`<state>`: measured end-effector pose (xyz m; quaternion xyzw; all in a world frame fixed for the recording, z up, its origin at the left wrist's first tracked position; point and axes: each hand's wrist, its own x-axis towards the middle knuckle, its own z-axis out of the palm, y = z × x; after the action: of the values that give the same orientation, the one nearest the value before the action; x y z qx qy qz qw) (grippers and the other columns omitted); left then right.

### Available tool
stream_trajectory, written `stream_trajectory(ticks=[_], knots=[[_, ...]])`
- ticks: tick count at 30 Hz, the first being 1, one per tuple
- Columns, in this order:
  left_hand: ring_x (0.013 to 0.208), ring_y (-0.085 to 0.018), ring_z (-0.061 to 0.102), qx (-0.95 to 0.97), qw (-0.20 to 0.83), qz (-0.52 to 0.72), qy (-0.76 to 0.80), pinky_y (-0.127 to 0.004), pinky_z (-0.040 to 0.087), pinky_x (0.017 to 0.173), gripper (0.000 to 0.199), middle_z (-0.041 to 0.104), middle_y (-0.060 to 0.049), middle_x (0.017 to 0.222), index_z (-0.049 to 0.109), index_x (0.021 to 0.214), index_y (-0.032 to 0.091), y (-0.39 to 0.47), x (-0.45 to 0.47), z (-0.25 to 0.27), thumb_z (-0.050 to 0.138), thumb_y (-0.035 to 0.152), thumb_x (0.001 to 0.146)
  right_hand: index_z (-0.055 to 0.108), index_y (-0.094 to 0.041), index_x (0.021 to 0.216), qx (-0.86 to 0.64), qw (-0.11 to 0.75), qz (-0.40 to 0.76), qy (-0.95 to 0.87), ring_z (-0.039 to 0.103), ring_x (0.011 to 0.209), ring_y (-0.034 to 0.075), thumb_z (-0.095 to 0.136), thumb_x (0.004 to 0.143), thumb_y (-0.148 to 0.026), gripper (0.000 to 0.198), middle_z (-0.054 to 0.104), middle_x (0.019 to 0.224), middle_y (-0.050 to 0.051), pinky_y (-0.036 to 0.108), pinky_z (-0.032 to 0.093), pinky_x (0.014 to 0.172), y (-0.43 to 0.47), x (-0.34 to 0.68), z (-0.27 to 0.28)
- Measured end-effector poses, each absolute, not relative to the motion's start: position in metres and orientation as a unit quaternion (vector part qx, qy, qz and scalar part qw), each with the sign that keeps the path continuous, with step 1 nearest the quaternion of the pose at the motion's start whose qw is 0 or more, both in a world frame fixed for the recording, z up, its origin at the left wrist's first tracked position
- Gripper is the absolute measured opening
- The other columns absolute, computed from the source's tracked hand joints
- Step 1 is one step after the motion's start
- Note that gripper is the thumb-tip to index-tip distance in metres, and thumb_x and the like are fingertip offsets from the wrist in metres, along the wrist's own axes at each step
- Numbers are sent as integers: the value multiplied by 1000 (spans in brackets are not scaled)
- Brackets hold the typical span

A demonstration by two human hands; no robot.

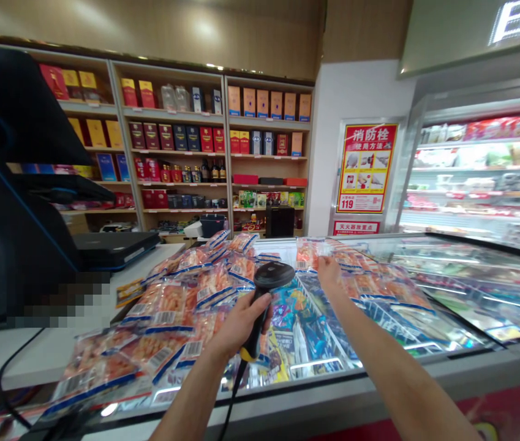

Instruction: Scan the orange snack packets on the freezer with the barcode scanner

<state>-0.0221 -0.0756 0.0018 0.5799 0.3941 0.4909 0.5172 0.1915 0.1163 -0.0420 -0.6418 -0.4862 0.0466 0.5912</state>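
My left hand [245, 321] is wrapped round the handle of a black barcode scanner [274, 274], its head raised over the glass lid and its cable trailing down. My right hand [330, 272] is reaching farther out, fingers closed on the edge of a clear snack packet [306, 254] with orange-pink contents and a blue strip. To the left, a heap of similar packets [165, 303] spreads over the freezer glass and the counter edge. More of these packets [379, 286] lie to the right of my right hand.
Beneath the packets is a glass-topped chest freezer [425, 361] with goods inside. A black checkout terminal [16, 184] stands on the white counter [16, 355] at left. Shelves of boxed bottles [179, 138] line the back wall, beside a red fire-hydrant sign [369, 168].
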Motion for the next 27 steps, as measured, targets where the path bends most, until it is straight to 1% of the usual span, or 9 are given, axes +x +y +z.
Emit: stream_trajectory(ticks=[4,9,12,15,17,19,22,25,27], knots=[[42,-6,43,576,517,487,406,-19,35,43,28,48,3,48,47,62,15,-76,-20,5,45,41,73,62,-12,74,-640,589,41,-492,53,67,18,36,69,-31,33,63,73,10,26,35,62,113,195,-42],[42,-6,44,563,537,474,412,-18,35,42,28,49,3,48,48,63,15,-73,-17,7,46,41,72,62,-13,71,-651,586,37,-480,51,59,15,36,69,-31,31,61,66,7,24,35,57,115,207,-42],[42,-6,44,555,536,474,425,-18,35,41,29,50,3,49,49,62,15,-69,-14,6,47,43,71,62,-13,70,-651,595,21,-471,50,57,15,36,69,-31,31,61,64,6,24,35,57,119,226,-39],[42,-7,45,544,534,479,435,-19,35,40,31,51,2,48,51,62,15,-63,-11,4,48,45,70,62,-11,70,-656,601,6,-456,49,59,16,36,69,-30,33,61,64,8,26,36,58,123,261,-32],[41,-8,45,534,537,482,441,-19,34,39,31,50,2,47,50,62,15,-60,-8,3,48,45,69,63,-9,75,-673,601,7,-430,50,61,17,37,68,-28,32,61,67,9,27,37,60,124,291,-26],[41,-8,45,527,538,486,443,-19,34,39,30,51,2,48,50,62,15,-56,-3,3,49,45,68,62,-7,83,-704,596,17,-386,51,64,18,41,66,-24,32,60,70,10,27,38,62,124,322,-21],[42,-7,45,536,534,491,431,-19,34,41,29,52,2,49,50,64,15,-49,7,4,49,43,69,58,-6,96,-733,588,20,-343,51,69,19,43,64,-19,37,59,74,11,29,38,67,125,361,-17],[43,-7,45,549,535,483,423,-18,34,42,30,52,2,50,51,65,14,-42,16,2,47,43,70,53,-8,105,-745,569,6,-350,52,71,19,41,66,-16,42,58,74,9,30,38,68,131,386,-19],[42,-7,45,551,534,477,428,-18,33,42,30,52,2,49,52,64,14,-37,20,0,47,44,71,52,-11,107,-753,538,-3,-378,53,72,19,40,67,-15,42,58,74,8,30,38,69,139,396,-25]])
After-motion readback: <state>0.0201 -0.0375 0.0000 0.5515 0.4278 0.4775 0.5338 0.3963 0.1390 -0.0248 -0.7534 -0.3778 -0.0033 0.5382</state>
